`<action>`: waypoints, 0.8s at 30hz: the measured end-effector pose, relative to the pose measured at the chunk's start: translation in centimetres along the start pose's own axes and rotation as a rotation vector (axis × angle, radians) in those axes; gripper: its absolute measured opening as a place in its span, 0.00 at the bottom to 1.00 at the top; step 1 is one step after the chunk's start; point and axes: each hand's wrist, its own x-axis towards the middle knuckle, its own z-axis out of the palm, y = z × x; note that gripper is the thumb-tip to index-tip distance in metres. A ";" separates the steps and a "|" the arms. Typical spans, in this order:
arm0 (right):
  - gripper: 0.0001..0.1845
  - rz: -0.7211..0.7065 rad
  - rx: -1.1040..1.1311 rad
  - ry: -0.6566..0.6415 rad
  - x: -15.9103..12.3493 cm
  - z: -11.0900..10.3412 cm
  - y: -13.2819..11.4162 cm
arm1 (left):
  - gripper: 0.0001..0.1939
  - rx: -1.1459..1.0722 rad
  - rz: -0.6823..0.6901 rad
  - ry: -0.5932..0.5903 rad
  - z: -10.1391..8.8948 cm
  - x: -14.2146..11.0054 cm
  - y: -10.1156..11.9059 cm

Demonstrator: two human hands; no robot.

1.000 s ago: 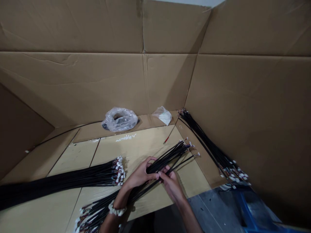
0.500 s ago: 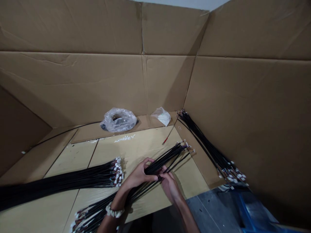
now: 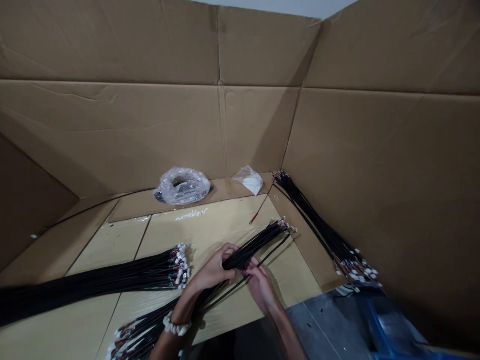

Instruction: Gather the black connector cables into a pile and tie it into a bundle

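One black cable bundle (image 3: 255, 245) held on a diagonal

Its long axis runs from below the left hand (image 3: 212, 270) up to the upper right, past the right hand (image 3: 260, 290), ending in small white-tipped connectors (image 3: 287, 226). The left hand is clamped around the bundle, fingers curled over it, with a white scrunchie (image 3: 176, 327) on the wrist. The right hand is close beside it, also closed on the cables, though its fingertips are partly hidden and the exact grip is hard to make out. The bundle's lower end is cut off by the frame. Left of the left hand, a thicker cable bundle (image 3: 112, 272) runs out of view. Right of the right hand, a third cable bundle (image 3: 322, 225) leans against a cardboard wall (image 3: 375, 175). Farther ahead of the hands lie a plastic-wrapped coil (image 3: 182, 186) and a loose red-tipped wire (image 3: 260, 211).
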 end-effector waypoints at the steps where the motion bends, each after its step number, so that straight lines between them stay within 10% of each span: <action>1: 0.11 -0.003 0.000 -0.001 0.0 0.1 -0.1 | 0.29 0.007 -0.002 -0.006 0.0 0.0 0.0; 18: 0.16 0.106 0.268 0.044 0.5 -1.3 -0.7 | 0.45 1.036 0.250 0.113 5.3 -1.5 -0.6; 24: 0.20 0.095 0.337 0.064 0.0 -1.0 -2.0 | 0.44 1.299 0.035 0.092 7.5 -2.5 -1.5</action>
